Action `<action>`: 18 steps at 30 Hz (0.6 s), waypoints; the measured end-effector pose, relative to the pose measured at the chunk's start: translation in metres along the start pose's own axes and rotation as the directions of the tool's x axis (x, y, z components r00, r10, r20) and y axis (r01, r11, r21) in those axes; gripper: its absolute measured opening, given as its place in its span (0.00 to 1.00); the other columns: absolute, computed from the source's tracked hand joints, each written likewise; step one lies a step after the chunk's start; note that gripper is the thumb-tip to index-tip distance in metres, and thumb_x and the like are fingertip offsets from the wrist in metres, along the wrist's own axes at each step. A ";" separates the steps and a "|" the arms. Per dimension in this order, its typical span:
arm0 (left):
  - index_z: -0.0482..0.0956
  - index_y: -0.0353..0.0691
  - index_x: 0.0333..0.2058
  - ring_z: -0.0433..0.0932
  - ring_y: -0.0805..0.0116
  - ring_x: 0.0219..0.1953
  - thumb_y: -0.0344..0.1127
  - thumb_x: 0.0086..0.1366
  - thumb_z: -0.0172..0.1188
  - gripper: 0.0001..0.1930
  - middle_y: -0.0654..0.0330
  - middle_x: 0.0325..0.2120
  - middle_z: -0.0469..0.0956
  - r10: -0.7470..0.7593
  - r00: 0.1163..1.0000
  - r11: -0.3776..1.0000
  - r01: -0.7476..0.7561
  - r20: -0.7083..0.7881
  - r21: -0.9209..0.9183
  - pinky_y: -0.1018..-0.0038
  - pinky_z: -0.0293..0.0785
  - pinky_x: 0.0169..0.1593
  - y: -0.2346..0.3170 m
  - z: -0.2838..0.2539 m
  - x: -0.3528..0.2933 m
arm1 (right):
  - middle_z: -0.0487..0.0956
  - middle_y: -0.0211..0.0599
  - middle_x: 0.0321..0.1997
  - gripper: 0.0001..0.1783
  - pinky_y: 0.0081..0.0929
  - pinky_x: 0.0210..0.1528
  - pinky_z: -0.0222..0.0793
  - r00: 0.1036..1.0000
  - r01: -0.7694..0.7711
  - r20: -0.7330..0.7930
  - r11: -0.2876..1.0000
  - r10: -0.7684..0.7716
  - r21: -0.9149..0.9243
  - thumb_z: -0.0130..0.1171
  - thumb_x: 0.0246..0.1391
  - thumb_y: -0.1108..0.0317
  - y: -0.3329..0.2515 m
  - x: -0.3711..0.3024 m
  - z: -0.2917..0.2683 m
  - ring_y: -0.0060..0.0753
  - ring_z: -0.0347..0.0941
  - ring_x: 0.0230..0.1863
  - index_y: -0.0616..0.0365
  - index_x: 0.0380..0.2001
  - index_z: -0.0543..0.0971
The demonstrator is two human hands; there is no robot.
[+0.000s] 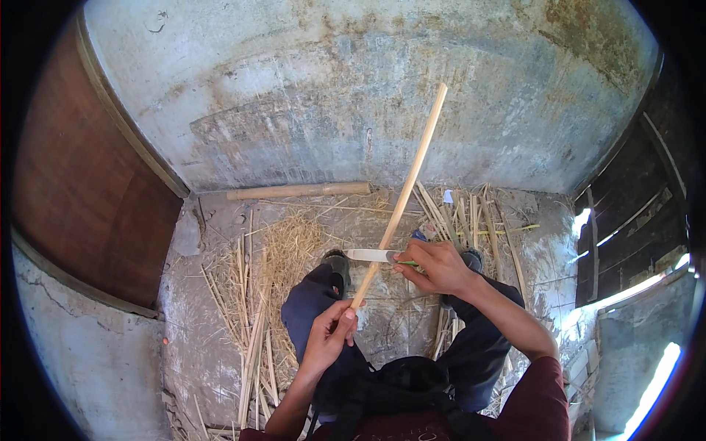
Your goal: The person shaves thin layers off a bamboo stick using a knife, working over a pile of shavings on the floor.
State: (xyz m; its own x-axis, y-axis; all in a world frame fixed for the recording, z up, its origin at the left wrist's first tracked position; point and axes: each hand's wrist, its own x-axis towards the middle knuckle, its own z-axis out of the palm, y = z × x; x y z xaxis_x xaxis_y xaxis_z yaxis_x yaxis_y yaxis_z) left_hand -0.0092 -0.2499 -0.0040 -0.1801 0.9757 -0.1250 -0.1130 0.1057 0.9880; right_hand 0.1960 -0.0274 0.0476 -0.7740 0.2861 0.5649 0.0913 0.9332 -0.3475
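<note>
A long pale bamboo strip [412, 173] slants up and away to the right between my knees. My left hand [330, 334] is closed around its near end. My right hand [439, 266] grips a knife by its green handle, and the light blade [368, 255] points left, lying across the strip a little beyond my left hand. Whether the edge bites into the strip, I cannot tell. The strip's far end stands free in front of the wall.
Thin shavings [290, 246] and split strips [254, 345] litter the floor at left; more strips [471, 217] lie at right. A round bamboo pole [298, 191] rests along the stained wall [368, 88]. A brown door panel [95, 169] stands left, dark slatted boards [632, 213] right.
</note>
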 end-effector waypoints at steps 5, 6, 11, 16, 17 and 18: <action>0.67 0.40 0.56 0.68 0.84 0.23 0.34 0.82 0.57 0.12 0.65 0.30 0.77 -0.084 0.996 0.990 0.081 -0.024 -0.114 0.81 0.59 0.22 0.012 0.003 0.006 | 0.83 0.36 0.36 0.09 0.39 0.26 0.75 0.998 -0.054 -0.032 0.999 0.054 0.004 0.71 0.64 0.65 0.007 -0.006 0.006 0.44 0.82 0.27 0.54 0.43 0.83; 0.67 0.40 0.56 0.68 0.84 0.23 0.34 0.82 0.57 0.12 0.65 0.30 0.77 -0.085 0.996 0.990 0.082 -0.023 -0.113 0.81 0.59 0.22 0.015 0.004 0.008 | 0.83 0.36 0.35 0.09 0.39 0.26 0.75 0.999 -0.039 -0.037 0.999 0.040 0.023 0.71 0.64 0.65 0.009 -0.007 0.008 0.44 0.82 0.27 0.54 0.43 0.83; 0.69 0.42 0.50 0.59 0.84 0.17 0.39 0.85 0.53 0.08 0.69 0.24 0.70 -0.172 0.985 0.980 0.170 -0.012 -0.103 0.81 0.54 0.21 0.022 0.009 0.014 | 0.79 0.35 0.32 0.09 0.39 0.25 0.73 1.000 0.027 -0.007 1.000 -0.027 -0.006 0.71 0.64 0.65 -0.001 -0.003 0.005 0.43 0.80 0.25 0.53 0.43 0.83; 0.69 0.44 0.42 0.54 0.84 0.17 0.48 0.87 0.47 0.15 0.73 0.20 0.61 -0.193 0.966 0.967 0.217 0.174 -0.131 0.81 0.51 0.20 0.028 0.008 0.019 | 0.76 0.34 0.29 0.10 0.38 0.22 0.69 0.991 0.108 -0.084 0.992 -0.103 0.063 0.73 0.62 0.65 -0.002 -0.005 0.008 0.40 0.76 0.22 0.53 0.44 0.85; 0.69 0.45 0.39 0.52 0.85 0.16 0.52 0.87 0.45 0.19 0.74 0.20 0.58 -0.253 0.938 0.934 0.301 0.238 -0.193 0.80 0.50 0.19 0.027 0.006 0.019 | 0.76 0.34 0.29 0.10 0.38 0.22 0.69 0.991 0.109 -0.083 0.992 -0.103 0.065 0.73 0.62 0.65 -0.002 -0.005 0.009 0.40 0.76 0.22 0.53 0.44 0.85; 0.69 0.45 0.39 0.52 0.85 0.16 0.52 0.87 0.45 0.19 0.74 0.20 0.58 -0.254 0.938 0.933 0.302 0.236 -0.194 0.80 0.50 0.19 0.028 0.006 0.020 | 0.77 0.33 0.30 0.11 0.36 0.22 0.69 0.989 0.130 -0.074 0.989 -0.124 0.071 0.75 0.59 0.67 -0.004 -0.006 0.009 0.37 0.75 0.21 0.53 0.44 0.86</action>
State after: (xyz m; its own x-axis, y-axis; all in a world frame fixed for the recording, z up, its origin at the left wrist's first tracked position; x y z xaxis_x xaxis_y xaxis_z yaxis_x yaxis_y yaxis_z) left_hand -0.0100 -0.2265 0.0214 0.0906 0.9336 -0.3466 -0.3493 0.3557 0.8669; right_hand 0.1945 -0.0344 0.0388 -0.7309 0.1830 0.6575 -0.0547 0.9446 -0.3236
